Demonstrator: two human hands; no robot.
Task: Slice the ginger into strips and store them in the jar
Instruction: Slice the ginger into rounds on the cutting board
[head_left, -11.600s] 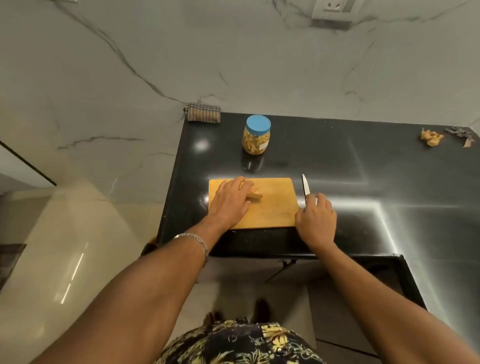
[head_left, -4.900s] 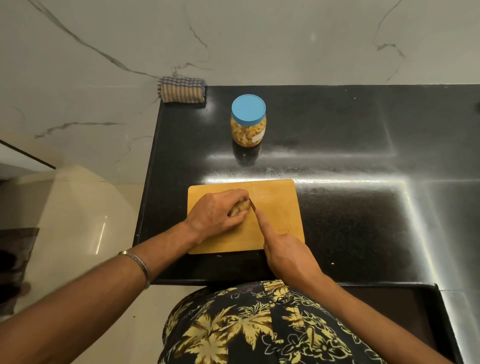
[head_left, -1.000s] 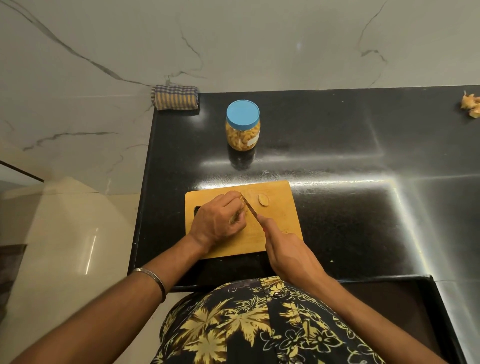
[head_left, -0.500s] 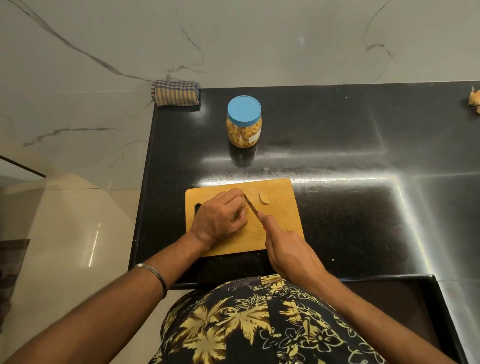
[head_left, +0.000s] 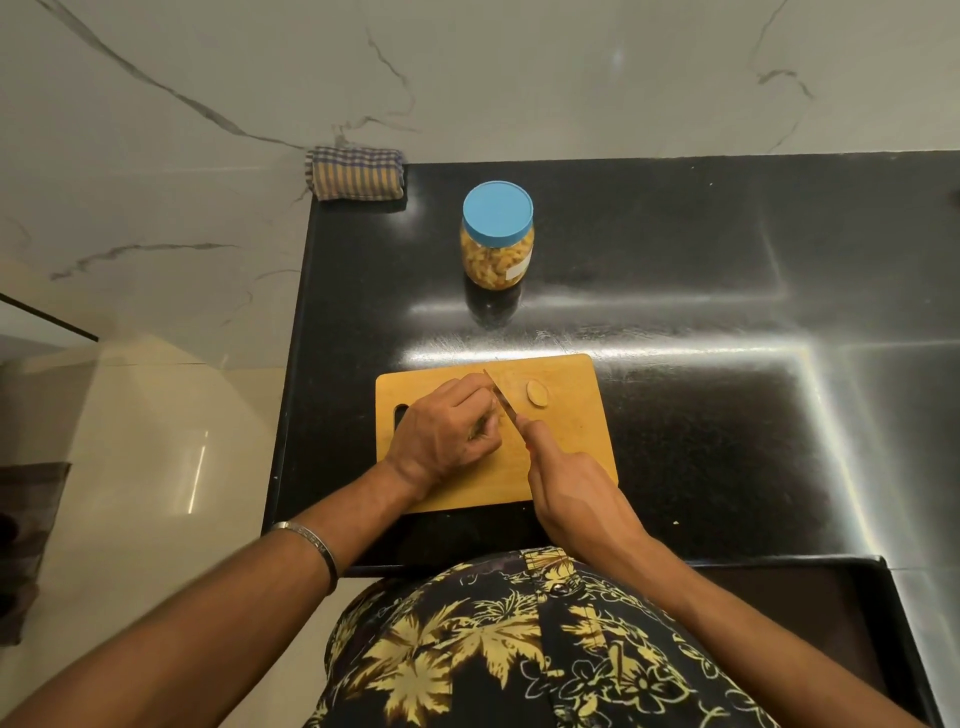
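Since half a second ago little has shifted: the knife has drawn slightly toward the person along the same slanted line, and the cut slice lies where it did on the cutting board. The left hand curls its fingers over the ginger, which is almost wholly hidden beneath them near the board's middle, just left of the blade. The right hand is wrapped round the knife's handle, forefinger stretched toward the blade. To cut well here, I judge the holding fingertips should stay tucked back with the knuckles guiding the blade's flat, and each stroke should be a smooth draw rather than a chop, since the piece is small and could roll. The blade's long axis runs from the near right to the far left, tip pointing away; the slice's long axis lies roughly front to back. The ginger's own direction cannot be told. The jar stands well behind the board, blue lid on — it must be opened later.
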